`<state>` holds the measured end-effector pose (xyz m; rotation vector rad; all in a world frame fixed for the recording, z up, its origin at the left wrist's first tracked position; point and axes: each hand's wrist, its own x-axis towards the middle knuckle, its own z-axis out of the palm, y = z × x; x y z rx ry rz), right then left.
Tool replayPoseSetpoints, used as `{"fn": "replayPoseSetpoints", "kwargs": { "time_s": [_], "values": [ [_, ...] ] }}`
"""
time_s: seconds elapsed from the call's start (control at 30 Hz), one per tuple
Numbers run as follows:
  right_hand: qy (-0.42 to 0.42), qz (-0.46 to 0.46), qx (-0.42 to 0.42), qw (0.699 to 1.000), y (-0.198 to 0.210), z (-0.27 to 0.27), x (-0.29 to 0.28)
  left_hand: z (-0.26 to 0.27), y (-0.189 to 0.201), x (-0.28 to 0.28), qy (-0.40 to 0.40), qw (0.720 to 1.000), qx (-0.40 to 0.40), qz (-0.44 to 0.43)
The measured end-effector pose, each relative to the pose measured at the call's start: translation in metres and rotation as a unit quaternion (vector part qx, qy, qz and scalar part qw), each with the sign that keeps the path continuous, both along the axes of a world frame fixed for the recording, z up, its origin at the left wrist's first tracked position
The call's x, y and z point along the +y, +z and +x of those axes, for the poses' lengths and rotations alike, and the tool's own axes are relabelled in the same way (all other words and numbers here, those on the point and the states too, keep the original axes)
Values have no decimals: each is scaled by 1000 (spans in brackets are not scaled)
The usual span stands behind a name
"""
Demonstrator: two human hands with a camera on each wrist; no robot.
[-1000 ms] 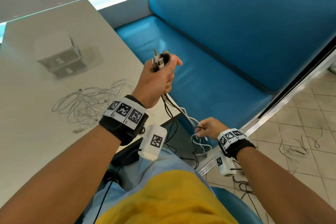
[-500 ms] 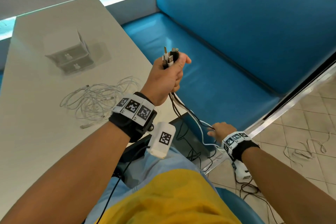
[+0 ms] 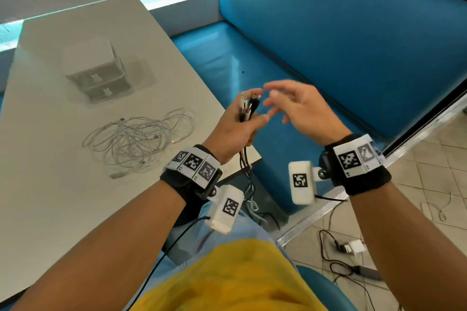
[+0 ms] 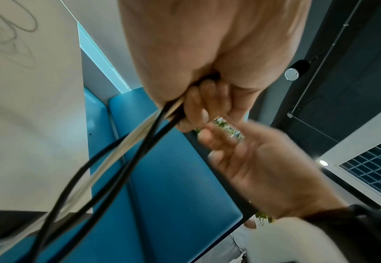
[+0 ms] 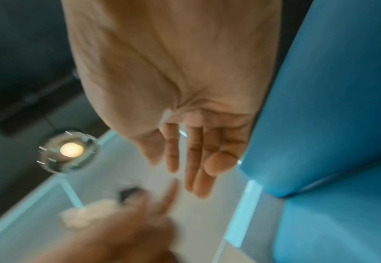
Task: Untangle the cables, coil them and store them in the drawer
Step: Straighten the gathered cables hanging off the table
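From the head view, your left hand [image 3: 235, 129] is closed round a bunch of cables [image 3: 249, 108], black and white together, plug ends standing up out of the top of the fist and the lengths dropping off the near right corner of the counter [image 3: 50, 184] toward your lap. Your right hand [image 3: 303, 111] hangs just right of those plugs with the fingers spread and loose, holding nothing; it is blurred, and not touching the bunch as far as you can see. On the counter to the left lies a heap of white cables [image 3: 136, 139], plainly knotted together, and farther off stands the small white drawer unit [image 3: 96, 76] with both drawers closed. More cables and a charger [image 3: 353, 247] lie on the floor at near right. In the left wrist view your fingers [image 4: 198, 108] are curled tight on the black and pale strands [image 4: 126, 149] running down out of the fist, with the empty right hand [image 4: 261, 170] close by. In the right wrist view your palm is flat and the fingers [image 5: 198, 160] straight, nothing in it, the left hand [image 5: 126, 222] a blur below. By my reading you are early on: the ends of one bunch are gathered, but nothing is coiled, the white heap is untouched, and no drawer has been opened.
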<state>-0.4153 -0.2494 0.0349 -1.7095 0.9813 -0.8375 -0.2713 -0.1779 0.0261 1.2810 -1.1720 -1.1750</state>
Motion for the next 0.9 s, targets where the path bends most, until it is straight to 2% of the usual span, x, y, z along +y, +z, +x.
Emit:
{"fn": "replayPoseSetpoints", "kwargs": {
  "time_s": [0.03,0.1,0.17,0.23,0.3,0.33,0.43,0.5,0.63,0.7,0.83,0.9],
  "values": [
    [17,-18,-31,999,15,6,6,2,0,-1,7,1000,8,3],
    [73,-54,-26,996,34,18,18,5,1,-1,14,1000,14,-4],
    [116,-101,52,987,38,30,26,9,4,4,4,1000,-4,-17],
    [136,-186,155,961,33,46,33,13,8,8,7,998,-64,-13],
    [130,-234,199,943,31,61,36,14,9,10,28,990,-140,-7],
    [125,-244,200,941,31,68,36,16,11,10,39,986,-157,-30],
    [98,-260,186,942,36,83,30,26,14,4,107,986,-107,-71],
    [80,-258,179,946,40,91,26,37,14,1,132,980,-133,-65],
    [61,-261,201,942,48,107,29,44,21,2,110,970,-202,-78],
    [47,-276,201,939,49,114,31,43,27,0,115,975,-175,-76],
    [33,-323,147,934,52,122,32,47,40,-1,111,991,19,-73],
    [28,-325,111,939,53,126,30,50,46,1,109,991,49,-55]
  ]
}}
